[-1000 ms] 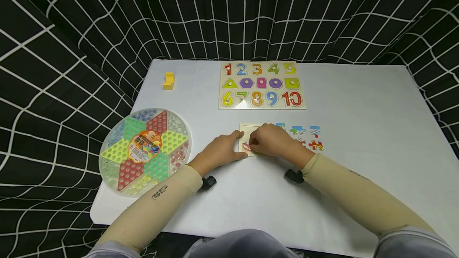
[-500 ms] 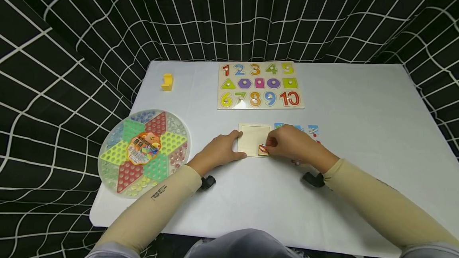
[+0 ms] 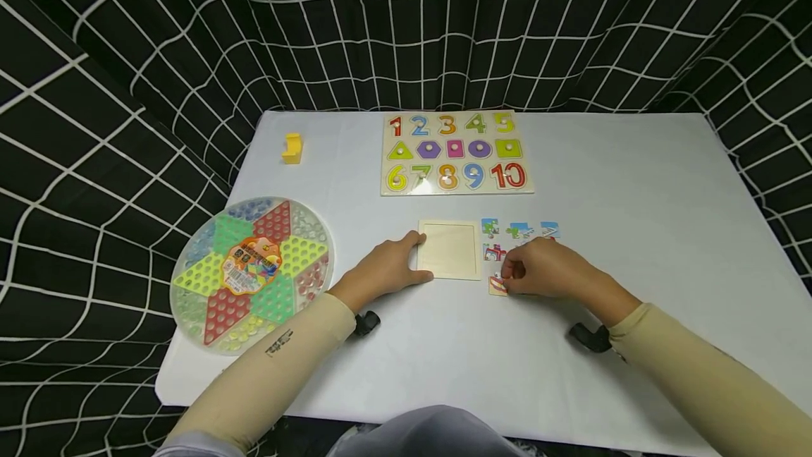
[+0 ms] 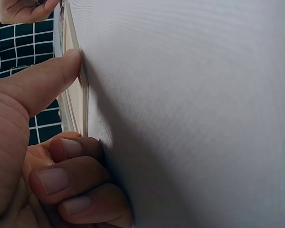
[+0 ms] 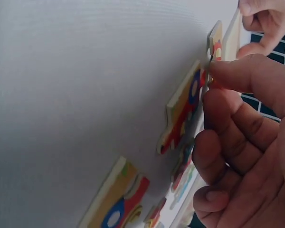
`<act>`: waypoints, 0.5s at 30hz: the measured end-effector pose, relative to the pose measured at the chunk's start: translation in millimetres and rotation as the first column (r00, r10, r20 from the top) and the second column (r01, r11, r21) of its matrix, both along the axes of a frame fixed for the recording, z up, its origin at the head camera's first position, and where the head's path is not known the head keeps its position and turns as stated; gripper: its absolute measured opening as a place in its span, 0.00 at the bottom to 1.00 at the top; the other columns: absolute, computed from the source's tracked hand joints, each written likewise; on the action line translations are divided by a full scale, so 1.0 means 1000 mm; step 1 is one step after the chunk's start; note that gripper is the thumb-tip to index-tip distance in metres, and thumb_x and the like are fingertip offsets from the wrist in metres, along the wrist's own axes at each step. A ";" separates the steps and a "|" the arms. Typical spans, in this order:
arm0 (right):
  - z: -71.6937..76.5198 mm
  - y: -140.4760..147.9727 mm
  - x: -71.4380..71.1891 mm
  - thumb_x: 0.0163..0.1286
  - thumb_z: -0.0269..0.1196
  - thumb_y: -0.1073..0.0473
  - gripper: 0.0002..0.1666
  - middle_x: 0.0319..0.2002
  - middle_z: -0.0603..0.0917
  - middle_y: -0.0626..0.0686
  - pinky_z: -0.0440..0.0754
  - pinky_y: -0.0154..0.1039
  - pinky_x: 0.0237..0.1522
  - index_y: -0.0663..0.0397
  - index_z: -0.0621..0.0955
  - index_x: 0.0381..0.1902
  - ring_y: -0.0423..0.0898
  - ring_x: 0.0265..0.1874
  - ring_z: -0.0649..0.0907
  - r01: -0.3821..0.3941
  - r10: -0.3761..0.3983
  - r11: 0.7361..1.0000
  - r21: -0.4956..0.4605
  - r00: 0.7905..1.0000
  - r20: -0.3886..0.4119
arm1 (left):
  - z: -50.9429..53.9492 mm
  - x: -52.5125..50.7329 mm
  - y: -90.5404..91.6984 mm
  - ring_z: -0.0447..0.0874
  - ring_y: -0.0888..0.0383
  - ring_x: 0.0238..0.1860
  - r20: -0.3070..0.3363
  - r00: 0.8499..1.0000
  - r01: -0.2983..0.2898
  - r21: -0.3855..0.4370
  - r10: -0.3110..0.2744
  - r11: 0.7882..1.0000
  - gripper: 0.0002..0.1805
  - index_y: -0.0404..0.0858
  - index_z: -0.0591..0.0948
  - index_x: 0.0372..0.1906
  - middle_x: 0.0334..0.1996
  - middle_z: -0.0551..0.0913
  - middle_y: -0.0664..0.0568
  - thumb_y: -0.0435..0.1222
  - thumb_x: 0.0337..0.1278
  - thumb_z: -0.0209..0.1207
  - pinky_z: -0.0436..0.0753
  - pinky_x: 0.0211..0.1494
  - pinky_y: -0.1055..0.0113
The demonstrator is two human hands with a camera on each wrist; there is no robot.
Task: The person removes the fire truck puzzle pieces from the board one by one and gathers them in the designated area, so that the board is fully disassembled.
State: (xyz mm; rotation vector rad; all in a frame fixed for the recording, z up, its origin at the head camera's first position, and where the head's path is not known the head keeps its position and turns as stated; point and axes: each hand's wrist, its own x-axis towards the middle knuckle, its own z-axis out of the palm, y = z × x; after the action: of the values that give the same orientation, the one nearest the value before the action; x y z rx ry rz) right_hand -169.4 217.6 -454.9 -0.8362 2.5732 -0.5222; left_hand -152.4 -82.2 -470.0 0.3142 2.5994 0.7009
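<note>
My left hand holds the left edge of a square pale wooden puzzle tray, whose recess is bare. In the left wrist view, the thumb lies on the tray's rim while other fingers curl beside it. Just right of the tray, my right hand pinches a jigsaw piece with red and tan print, low at the table surface. Several more jigsaw pieces with blue, green and red print lie in rows around that hand, such as one piece at the upper left. The right hand covers some of them.
A number-and-shape board lies behind the tray. To the left is a round Chinese checkers board in clear wrap. A small yellow block stands at the back left of the white table. Black curtains with white grid lines surround it.
My right hand has moved right with the jigsaw piece, from the tray's lower left corner, across it, to the table beside it. The left hand has stayed at the tray's edge.
</note>
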 end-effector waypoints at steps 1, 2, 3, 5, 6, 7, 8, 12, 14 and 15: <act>-0.001 0.000 0.000 0.56 0.71 0.56 0.09 0.18 0.74 0.37 0.69 0.36 0.24 0.38 0.80 0.23 0.36 0.20 0.72 -0.004 0.004 1.000 -0.007 1.000 -0.002 | 0.000 0.000 0.000 0.79 0.53 0.45 -0.001 1.000 0.000 -0.001 0.000 1.000 0.41 0.47 0.65 0.71 0.54 0.81 0.42 0.55 0.55 0.66 0.75 0.50 0.57; -0.002 -0.001 0.000 0.55 0.71 0.56 0.09 0.18 0.74 0.38 0.69 0.35 0.24 0.38 0.80 0.23 0.36 0.20 0.72 -0.007 0.006 1.000 -0.013 1.000 -0.005 | 0.000 0.000 0.000 0.79 0.53 0.45 -0.002 1.000 0.001 0.001 -0.001 1.000 0.41 0.47 0.65 0.71 0.54 0.81 0.41 0.55 0.55 0.66 0.75 0.49 0.57; -0.002 -0.001 0.000 0.55 0.71 0.56 0.09 0.17 0.73 0.38 0.69 0.35 0.24 0.38 0.80 0.22 0.36 0.20 0.72 -0.008 0.008 1.000 -0.017 1.000 -0.008 | 0.000 0.000 0.000 0.79 0.53 0.44 -0.003 1.000 0.002 0.002 -0.002 1.000 0.41 0.46 0.65 0.71 0.54 0.81 0.41 0.55 0.55 0.66 0.76 0.49 0.57; -0.003 -0.002 0.000 0.55 0.71 0.56 0.10 0.17 0.73 0.38 0.69 0.35 0.23 0.38 0.80 0.22 0.36 0.20 0.72 -0.010 0.010 1.000 -0.020 1.000 -0.011 | 0.000 -0.001 0.001 0.79 0.53 0.44 -0.002 1.000 0.005 0.004 -0.005 1.000 0.42 0.46 0.64 0.71 0.54 0.81 0.41 0.55 0.55 0.66 0.76 0.49 0.57; -0.003 -0.003 0.000 0.55 0.72 0.56 0.10 0.17 0.73 0.38 0.68 0.35 0.23 0.39 0.80 0.22 0.36 0.20 0.72 -0.007 0.007 1.000 -0.021 1.000 -0.010 | 0.001 -0.001 0.001 0.79 0.53 0.44 0.001 1.000 0.006 0.005 -0.006 1.000 0.42 0.46 0.64 0.71 0.54 0.81 0.41 0.55 0.55 0.66 0.76 0.48 0.56; -0.003 -0.003 0.000 0.55 0.72 0.56 0.10 0.17 0.73 0.38 0.68 0.35 0.23 0.39 0.80 0.22 0.36 0.20 0.72 -0.005 0.005 1.000 -0.021 1.000 -0.008 | 0.001 -0.001 0.001 0.79 0.53 0.44 0.004 1.000 0.008 0.006 -0.008 1.000 0.41 0.46 0.64 0.71 0.54 0.81 0.41 0.55 0.55 0.66 0.76 0.48 0.56; -0.003 -0.004 0.001 0.55 0.72 0.56 0.10 0.17 0.73 0.38 0.68 0.35 0.23 0.39 0.80 0.22 0.36 0.20 0.72 -0.002 0.002 1.000 -0.020 1.000 -0.007 | 0.001 -0.002 0.001 0.79 0.53 0.44 0.007 1.000 0.008 0.006 -0.008 1.000 0.41 0.46 0.64 0.71 0.54 0.81 0.41 0.54 0.56 0.66 0.76 0.48 0.56; -0.003 -0.004 0.001 0.55 0.72 0.55 0.09 0.17 0.73 0.39 0.68 0.36 0.23 0.38 0.81 0.23 0.37 0.20 0.72 0.010 -0.010 1.000 -0.020 1.000 0.006 | 0.001 -0.002 0.000 0.79 0.54 0.43 0.022 1.000 0.007 -0.003 -0.007 1.000 0.42 0.46 0.64 0.72 0.55 0.80 0.41 0.54 0.56 0.66 0.76 0.47 0.57; -0.001 -0.003 0.001 0.57 0.73 0.54 0.09 0.17 0.74 0.38 0.69 0.36 0.23 0.38 0.81 0.24 0.37 0.20 0.73 0.024 -0.023 0.999 -0.028 1.000 0.018 | 0.000 -0.003 -0.001 0.79 0.54 0.42 0.028 1.000 0.009 -0.013 -0.008 1.000 0.42 0.46 0.63 0.72 0.55 0.80 0.41 0.55 0.56 0.66 0.76 0.46 0.57; 0.001 -0.002 0.001 0.57 0.73 0.53 0.08 0.17 0.75 0.39 0.70 0.36 0.23 0.38 0.82 0.25 0.37 0.20 0.73 0.034 -0.034 0.999 -0.034 0.999 0.027 | 0.000 -0.003 -0.001 0.79 0.54 0.41 0.032 0.999 0.011 -0.018 -0.010 1.000 0.42 0.46 0.62 0.72 0.54 0.81 0.41 0.55 0.56 0.66 0.76 0.45 0.57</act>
State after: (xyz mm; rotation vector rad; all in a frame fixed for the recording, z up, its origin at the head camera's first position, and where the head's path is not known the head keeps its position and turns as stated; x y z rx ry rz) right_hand -168.9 215.8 -454.1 -0.7928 2.5648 -0.5855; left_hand -155.1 -83.3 -470.2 0.3081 2.5706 0.6726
